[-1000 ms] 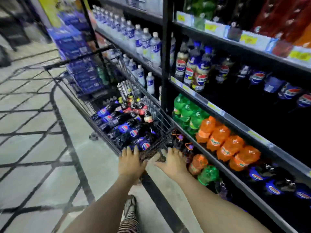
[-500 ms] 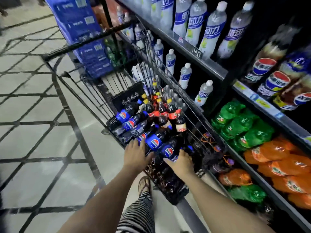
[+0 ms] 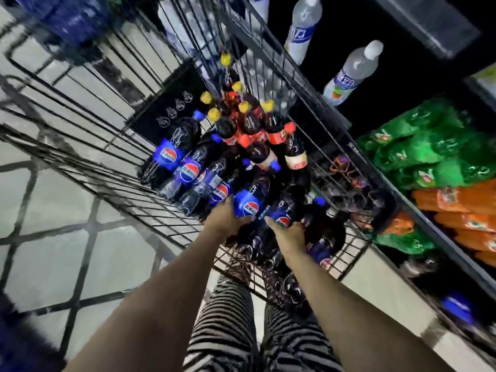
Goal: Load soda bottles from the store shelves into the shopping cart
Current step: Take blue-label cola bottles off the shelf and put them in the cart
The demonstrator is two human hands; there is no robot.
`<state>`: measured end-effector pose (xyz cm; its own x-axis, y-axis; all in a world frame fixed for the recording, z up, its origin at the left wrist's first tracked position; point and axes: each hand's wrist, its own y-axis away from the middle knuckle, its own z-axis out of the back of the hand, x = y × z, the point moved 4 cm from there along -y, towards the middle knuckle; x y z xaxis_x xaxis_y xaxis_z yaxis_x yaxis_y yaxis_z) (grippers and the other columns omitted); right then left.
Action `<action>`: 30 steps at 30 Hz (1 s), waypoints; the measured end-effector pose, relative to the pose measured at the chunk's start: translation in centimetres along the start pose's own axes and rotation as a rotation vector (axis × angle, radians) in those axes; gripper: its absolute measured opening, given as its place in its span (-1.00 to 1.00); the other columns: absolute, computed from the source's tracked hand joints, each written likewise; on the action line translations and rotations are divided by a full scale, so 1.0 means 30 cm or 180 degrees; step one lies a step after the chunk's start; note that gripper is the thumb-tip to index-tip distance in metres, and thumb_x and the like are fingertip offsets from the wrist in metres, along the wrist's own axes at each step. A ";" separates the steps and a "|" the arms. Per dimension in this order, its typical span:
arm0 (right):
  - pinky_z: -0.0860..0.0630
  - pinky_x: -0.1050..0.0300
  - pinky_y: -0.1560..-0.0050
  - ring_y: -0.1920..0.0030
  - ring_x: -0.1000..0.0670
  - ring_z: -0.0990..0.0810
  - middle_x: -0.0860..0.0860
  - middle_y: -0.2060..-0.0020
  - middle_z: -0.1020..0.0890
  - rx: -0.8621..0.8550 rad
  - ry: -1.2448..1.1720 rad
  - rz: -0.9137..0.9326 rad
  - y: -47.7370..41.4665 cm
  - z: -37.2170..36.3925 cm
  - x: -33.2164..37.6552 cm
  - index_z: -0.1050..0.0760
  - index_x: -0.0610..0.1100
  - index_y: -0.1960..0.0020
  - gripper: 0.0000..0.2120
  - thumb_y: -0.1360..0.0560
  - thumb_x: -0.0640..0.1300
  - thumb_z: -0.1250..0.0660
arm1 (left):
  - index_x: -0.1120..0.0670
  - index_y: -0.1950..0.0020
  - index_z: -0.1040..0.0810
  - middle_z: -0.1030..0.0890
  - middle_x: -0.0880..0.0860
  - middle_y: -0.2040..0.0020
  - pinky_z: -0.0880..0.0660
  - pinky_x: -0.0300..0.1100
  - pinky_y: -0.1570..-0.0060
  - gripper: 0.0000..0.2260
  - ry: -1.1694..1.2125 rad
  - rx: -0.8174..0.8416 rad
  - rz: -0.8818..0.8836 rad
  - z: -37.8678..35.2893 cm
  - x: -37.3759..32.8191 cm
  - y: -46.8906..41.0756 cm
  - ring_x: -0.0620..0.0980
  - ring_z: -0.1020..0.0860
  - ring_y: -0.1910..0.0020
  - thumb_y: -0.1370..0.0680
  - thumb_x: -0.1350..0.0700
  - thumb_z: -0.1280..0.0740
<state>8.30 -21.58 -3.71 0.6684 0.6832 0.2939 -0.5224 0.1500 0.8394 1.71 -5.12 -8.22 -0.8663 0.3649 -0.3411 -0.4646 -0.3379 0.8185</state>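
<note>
Filling most of the view, the wire shopping cart [image 3: 112,146] is being looked into from above, with the tiled floor [image 3: 53,205] showing through its bars on the left-hand side of the fingers. The store shelves [image 3: 418,189] are running along the outer side of the right hand, and green packs [image 3: 418,146] and orange packs [image 3: 461,202] of soda are being kept there, well apart from the fingers. Clear bottles with white caps [image 3: 354,68] are being displayed higher up, far beyond the fingertips. Inside the cart, dark cola bottles with blue labels [image 3: 188,170] are lying in a row just ahead of the fingertips, and dark bottles with yellow caps [image 3: 249,122] are lying further ahead. Striped trousers [image 3: 228,331] are showing below, between the two forearms.

The left hand [image 3: 225,218] is being pressed against a blue-labelled bottle [image 3: 249,202], its fingers curled around the bottle's lower part. The right hand [image 3: 290,234] is being laid on a neighbouring cola bottle [image 3: 284,213], the thumb resting beside its label; whether the remaining fingers are closed around it cannot be told, since they are hidden behind the hand.
</note>
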 end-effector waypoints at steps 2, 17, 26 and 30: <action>-0.45 -0.03 -0.15 -0.18 -0.24 -0.53 -0.29 -0.18 -0.55 -0.0045 -0.0086 -0.0144 -0.017 -0.014 0.001 -0.40 -0.41 -0.23 -0.26 -0.33 0.12 -0.51 | 0.07 -0.42 -0.31 -0.55 0.14 -0.26 -0.48 0.05 -0.19 -0.08 0.0107 0.0026 0.0051 -0.017 0.023 -0.039 0.17 -0.54 -0.20 -0.19 -0.34 -0.47; -0.42 0.11 0.15 0.11 -0.07 -0.48 -0.07 0.09 -0.52 -0.0018 -0.0572 -0.0576 -0.086 -0.073 0.016 -0.46 -0.25 -0.12 -0.37 -0.24 0.10 -0.57 | 0.06 -0.08 -0.52 -0.64 -0.02 0.04 -0.50 -0.22 -0.04 -0.60 0.0350 0.0637 -0.0055 0.052 0.018 -0.091 -0.04 -0.60 0.01 -0.34 0.01 -0.57; -0.35 0.13 0.13 0.29 0.08 -0.43 0.01 0.33 -0.49 0.0333 -0.1168 -0.0060 0.098 0.090 -0.003 -0.46 -0.13 0.30 -0.76 -0.37 -0.06 -0.48 | 0.04 0.05 -0.64 -0.69 -0.01 0.17 -0.55 -0.19 0.09 -0.63 0.0811 0.0470 -0.0492 0.136 -0.020 0.093 -0.04 -0.62 0.17 -0.29 -0.16 -0.55; -0.35 0.13 0.08 0.32 0.06 -0.43 0.02 0.36 -0.48 0.0239 -0.1346 0.0131 0.191 0.234 -0.047 -0.43 -0.12 0.31 -0.76 -0.40 -0.09 -0.46 | 0.07 0.04 -0.62 -0.70 -0.03 0.17 -0.57 -0.25 0.07 -0.57 0.0905 0.0432 -0.0801 0.136 -0.078 0.247 -0.11 -0.64 0.17 -0.25 -0.18 -0.54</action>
<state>8.08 -26.70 3.91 0.8142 0.3322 0.4761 -0.5235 0.0657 0.8495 1.04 -4.95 0.54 -0.7536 0.1607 -0.6373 -0.6567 -0.1440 0.7403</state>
